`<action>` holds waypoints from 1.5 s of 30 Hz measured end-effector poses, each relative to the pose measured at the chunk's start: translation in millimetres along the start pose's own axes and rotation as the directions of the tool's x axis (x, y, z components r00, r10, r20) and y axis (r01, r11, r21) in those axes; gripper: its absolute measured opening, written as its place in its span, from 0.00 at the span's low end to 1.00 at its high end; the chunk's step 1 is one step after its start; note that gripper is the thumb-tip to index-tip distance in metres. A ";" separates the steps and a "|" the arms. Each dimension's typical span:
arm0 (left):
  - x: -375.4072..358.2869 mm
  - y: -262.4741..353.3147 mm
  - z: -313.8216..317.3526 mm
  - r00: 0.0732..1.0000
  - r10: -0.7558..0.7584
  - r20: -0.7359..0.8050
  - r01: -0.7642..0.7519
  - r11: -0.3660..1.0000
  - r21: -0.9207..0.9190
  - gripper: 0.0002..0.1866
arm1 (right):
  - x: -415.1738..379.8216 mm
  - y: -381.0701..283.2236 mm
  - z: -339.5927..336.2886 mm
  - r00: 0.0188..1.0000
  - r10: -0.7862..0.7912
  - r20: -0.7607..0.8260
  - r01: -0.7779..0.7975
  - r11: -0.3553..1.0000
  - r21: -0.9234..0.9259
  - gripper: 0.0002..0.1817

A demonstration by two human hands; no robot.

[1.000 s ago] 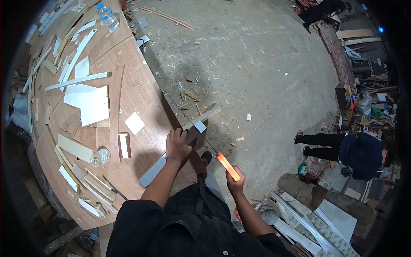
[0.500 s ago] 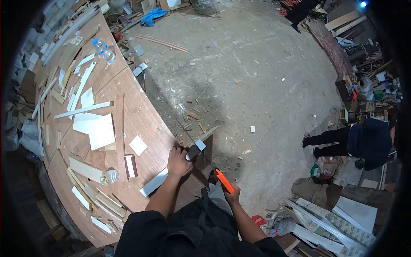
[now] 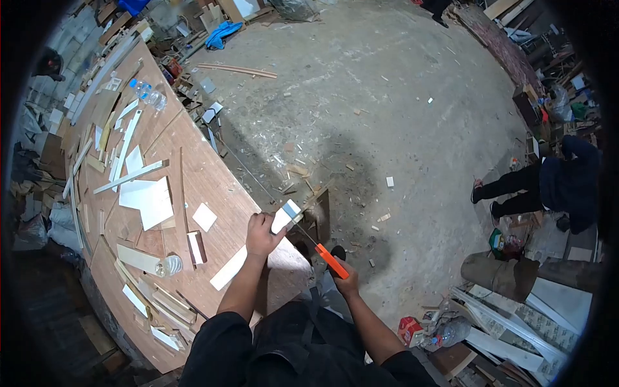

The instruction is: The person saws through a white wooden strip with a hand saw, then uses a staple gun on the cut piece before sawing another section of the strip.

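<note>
A long white strip of board (image 3: 230,267) lies across the table's near corner, its end jutting past the edge over the floor. My left hand (image 3: 261,235) is closed around the strip near that end, pressing it down. My right hand (image 3: 347,278) grips the orange handle of a handsaw (image 3: 333,260), out beyond the table edge. The thin blade, seen nearly edge-on, slants up and left to the strip's overhanging end, just past my left fingers. A small white square piece (image 3: 205,217) and a short white-faced block (image 3: 196,248) lie left of my left hand.
The wooden table (image 3: 225,193) bears white offcuts (image 3: 147,201), several strips, a clear jar (image 3: 170,264) and a plastic bottle (image 3: 148,94) on its side. Scraps litter the concrete floor (image 3: 380,129). A person in dark clothes (image 3: 567,187) stands at right, near stacked boards (image 3: 516,329).
The saw has swung so its blade meets the strip's end from the right, and the handle sits slightly lower left. My left hand stays on the strip. The view has shifted a little.
</note>
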State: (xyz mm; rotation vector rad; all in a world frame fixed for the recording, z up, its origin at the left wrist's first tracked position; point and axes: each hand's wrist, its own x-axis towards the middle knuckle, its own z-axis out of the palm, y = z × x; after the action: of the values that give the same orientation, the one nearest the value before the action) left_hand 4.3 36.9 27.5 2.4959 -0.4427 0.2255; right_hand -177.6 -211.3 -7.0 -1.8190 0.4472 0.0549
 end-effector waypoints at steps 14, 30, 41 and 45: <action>-2.5 7.5 -2.4 0.999 -0.044 -0.029 0.045 0.999 0.027 0.25 | 15.4 6.7 -18.5 0.970 -0.057 0.236 0.033 0.994 0.102 0.16; -0.4 8.2 -6.2 1.000 -0.017 -0.016 0.019 0.995 0.094 0.26 | 44.1 18.6 -31.1 0.772 0.022 0.635 0.125 0.975 -0.185 0.28; -1.8 5.8 -4.1 0.999 -0.042 -0.008 0.042 0.996 0.073 0.26 | 6.7 -88.2 -45.3 0.927 -0.159 0.339 0.176 0.984 -0.019 0.09; -0.2 4.2 -3.3 0.999 -0.004 -0.032 0.006 0.996 0.089 0.26 | 23.1 -139.4 -41.4 0.854 -0.247 0.457 0.331 0.937 -0.111 0.12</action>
State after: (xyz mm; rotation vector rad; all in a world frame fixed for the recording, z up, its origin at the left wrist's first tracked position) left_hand 2.5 35.6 32.3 2.5762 -0.4217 0.2880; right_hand -118.3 -225.1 127.1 -1.9676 -0.1625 0.3003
